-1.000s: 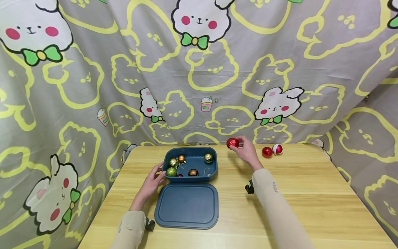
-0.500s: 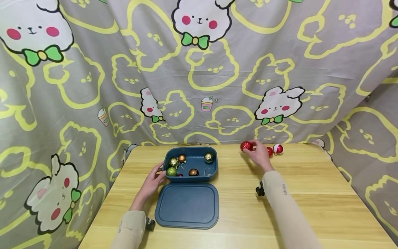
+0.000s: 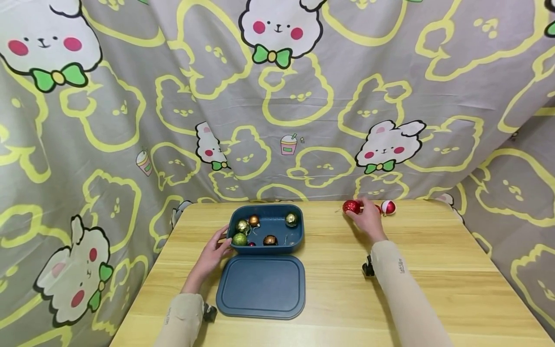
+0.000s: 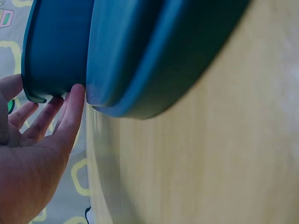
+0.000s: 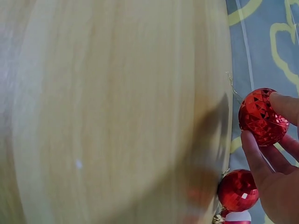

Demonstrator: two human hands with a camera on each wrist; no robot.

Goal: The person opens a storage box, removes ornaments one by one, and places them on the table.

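My right hand [image 3: 367, 218] pinches a shiny, faceted red Christmas ball [image 3: 351, 207] between thumb and fingertips at the table's back edge. A gold hanging string shows on that ball [image 5: 265, 116] in the right wrist view. Close by lie a second red ball [image 5: 238, 190] and a red-and-white ball [image 3: 388, 207]; my hand partly covers the second in the head view. My left hand [image 3: 214, 245] rests its extended fingers on the left end of a blue box [image 3: 299, 236], thumb near the rim. Inside sit several baubles, among them a green one [image 3: 240, 239] and two gold ones.
The box's blue lid [image 3: 261, 287] lies flat on the wooden table [image 3: 342, 308], just in front of the box. A grey curtain [image 3: 277, 106] with cartoon prints hangs right behind the table's back edge and along both sides.
My right hand has carried the red ball to the right and slightly down, toward the other two balls. The left hand stays on the box.
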